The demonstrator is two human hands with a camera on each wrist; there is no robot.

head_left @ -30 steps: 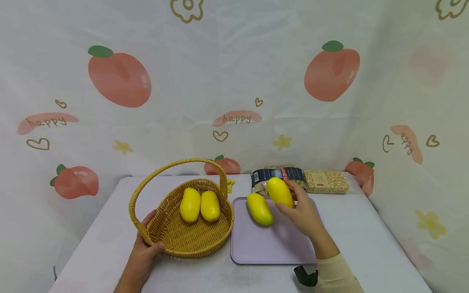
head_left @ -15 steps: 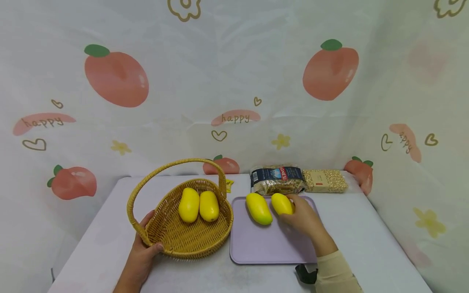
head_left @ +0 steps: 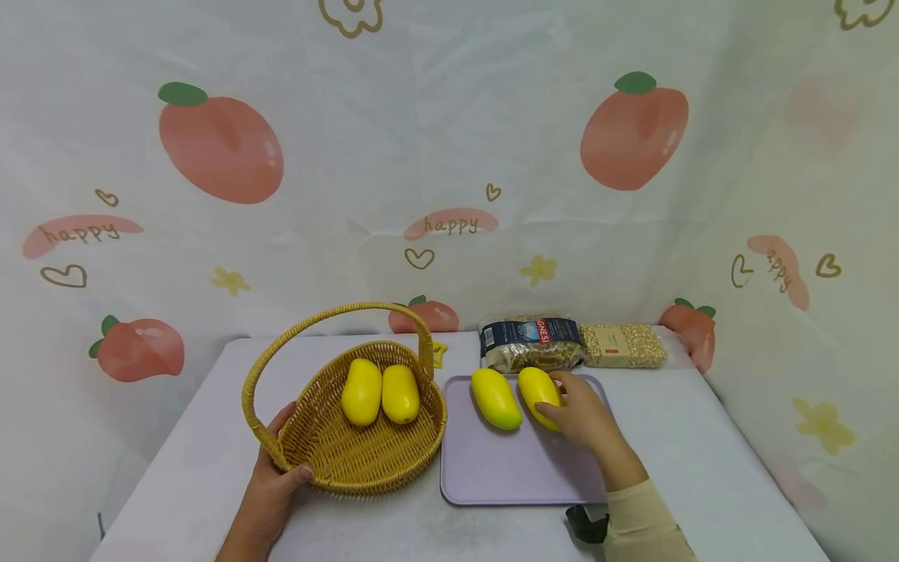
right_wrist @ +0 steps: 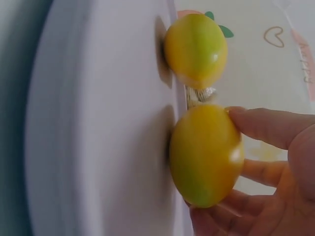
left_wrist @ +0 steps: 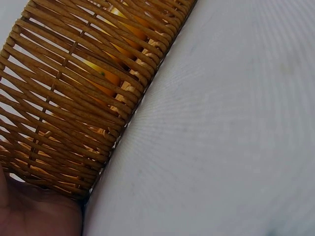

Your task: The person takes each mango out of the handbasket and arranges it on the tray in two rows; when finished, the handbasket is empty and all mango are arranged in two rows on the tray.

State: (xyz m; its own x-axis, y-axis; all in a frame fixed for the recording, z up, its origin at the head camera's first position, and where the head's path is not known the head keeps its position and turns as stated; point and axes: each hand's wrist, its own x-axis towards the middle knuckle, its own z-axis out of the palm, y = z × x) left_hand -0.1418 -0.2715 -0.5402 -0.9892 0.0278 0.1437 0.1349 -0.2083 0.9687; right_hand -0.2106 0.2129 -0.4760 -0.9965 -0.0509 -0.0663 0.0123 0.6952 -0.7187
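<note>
Nearest, lower right of centre: a dark object (head_left: 587,525) beside the beige sleeve (head_left: 642,524); identity unclear.

Lower left: left hand (head_left: 272,478) curled round the side of the wicker basket (head_left: 360,465), thumb over the near rim, fingers behind. Basket's lower edge lies along the white table in the left wrist view, so the grip probably steadies it rather than bears its weight.

Left of centre, inside the basket: a left basket mango (head_left: 362,393) and a right basket mango (head_left: 400,395), side by side towards the back wall, which presumably limits rolling.

Right of centre: lilac tray (head_left: 516,476), its front bare. Towards its back, a left tray mango (head_left: 496,400) and, a narrow gap away, a right tray mango (head_left: 537,390). Right hand (head_left: 584,410) half-closed round the latter, thumb one side, fingers the other; an opposed hold that suits a smooth, rounded body.

Behind the tray: a printed food packet (head_left: 532,345) and a grain packet (head_left: 623,346), then the fruit-print cloth (head_left: 449,117).
</note>
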